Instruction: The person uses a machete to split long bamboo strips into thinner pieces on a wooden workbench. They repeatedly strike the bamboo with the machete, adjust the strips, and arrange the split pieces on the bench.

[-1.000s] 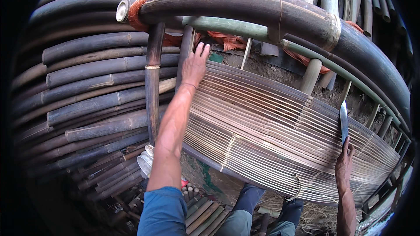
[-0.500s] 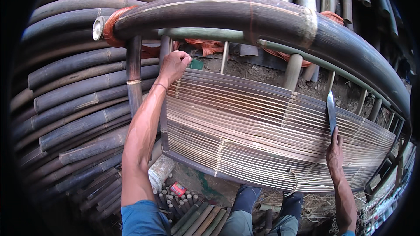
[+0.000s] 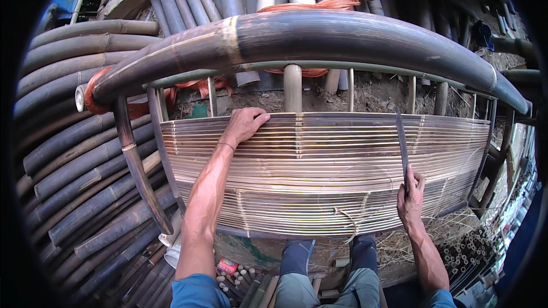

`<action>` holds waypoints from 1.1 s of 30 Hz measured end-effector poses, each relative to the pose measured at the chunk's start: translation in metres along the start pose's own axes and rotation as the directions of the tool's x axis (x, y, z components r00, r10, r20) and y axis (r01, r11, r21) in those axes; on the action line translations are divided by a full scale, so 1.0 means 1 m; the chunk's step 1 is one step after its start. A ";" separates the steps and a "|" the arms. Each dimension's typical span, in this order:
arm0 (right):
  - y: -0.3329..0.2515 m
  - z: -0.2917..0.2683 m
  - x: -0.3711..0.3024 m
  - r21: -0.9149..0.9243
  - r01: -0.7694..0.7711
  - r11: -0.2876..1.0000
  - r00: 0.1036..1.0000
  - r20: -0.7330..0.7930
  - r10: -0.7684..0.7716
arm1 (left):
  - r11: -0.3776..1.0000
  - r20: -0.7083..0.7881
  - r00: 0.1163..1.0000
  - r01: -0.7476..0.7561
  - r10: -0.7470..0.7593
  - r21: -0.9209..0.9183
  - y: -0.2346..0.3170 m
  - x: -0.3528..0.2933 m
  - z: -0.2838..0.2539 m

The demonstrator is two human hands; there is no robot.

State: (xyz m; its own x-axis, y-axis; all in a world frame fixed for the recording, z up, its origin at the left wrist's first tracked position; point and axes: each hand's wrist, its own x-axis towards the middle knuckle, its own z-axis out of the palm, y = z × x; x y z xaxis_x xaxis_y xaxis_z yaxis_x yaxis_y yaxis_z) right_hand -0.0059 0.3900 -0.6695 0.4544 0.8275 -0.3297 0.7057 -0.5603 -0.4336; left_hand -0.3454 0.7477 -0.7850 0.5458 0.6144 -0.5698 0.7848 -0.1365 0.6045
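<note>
Head view: right hand (image 3: 412,197) wrapped around knife (image 3: 403,145), blade over slats (image 3: 285,181). Left hand (image 3: 243,126) has fingers half-curled at their far edge; can't tell if gripping.

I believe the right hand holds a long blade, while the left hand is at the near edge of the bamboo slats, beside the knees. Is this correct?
Not quite: the head view shows the left hand at the far edge of the bamboo slats. The right hand does hold a long blade.
</note>
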 end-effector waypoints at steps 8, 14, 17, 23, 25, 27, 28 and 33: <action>0.047 -0.012 -0.063 -0.005 -0.209 0.978 0.977 0.038 0.209 | 0.859 -0.097 0.994 0.013 0.042 0.511 0.046 0.012 0.004; 0.062 -0.039 -0.005 -0.073 -0.178 0.981 0.979 -0.112 0.169 | 0.942 -0.321 0.930 0.255 -0.178 0.216 0.127 -0.007 0.060; 0.077 -0.045 -0.004 -0.037 -0.203 0.978 0.975 -0.095 0.199 | 0.926 -0.274 0.925 0.321 -0.263 0.197 0.142 -0.014 0.076; 0.116 -0.041 -0.047 -0.016 -0.154 0.988 0.985 -0.085 0.152 | 0.974 -0.358 0.930 0.151 -0.082 0.169 0.090 0.007 0.075; 0.130 -0.049 -0.074 0.031 -0.230 0.973 0.972 -0.041 0.231 | 0.909 -0.587 0.792 0.355 -0.169 0.218 0.091 0.008 0.043; 0.144 -0.054 -0.094 0.161 -0.278 0.947 0.954 -0.074 0.292 | 0.942 -0.823 0.556 0.326 -0.117 0.086 0.108 0.015 0.030; 0.150 -0.060 -0.097 0.199 -0.292 0.935 0.946 -0.082 0.313 | 0.956 -0.726 0.652 0.293 -0.219 -0.025 0.119 0.017 0.033; 0.189 -0.117 -0.052 0.326 -0.576 0.749 0.788 -0.022 0.616 | 0.759 -0.234 0.852 -0.252 0.468 0.601 0.255 0.031 0.171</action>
State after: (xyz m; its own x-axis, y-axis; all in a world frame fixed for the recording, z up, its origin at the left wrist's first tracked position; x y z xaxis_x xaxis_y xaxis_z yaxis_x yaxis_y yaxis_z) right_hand 0.1675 0.2452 -0.6360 0.8044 0.3077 -0.5081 0.0895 -0.9084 -0.4085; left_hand -0.0775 0.5989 -0.7439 0.7638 0.6413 -0.0730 0.6344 -0.7251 0.2677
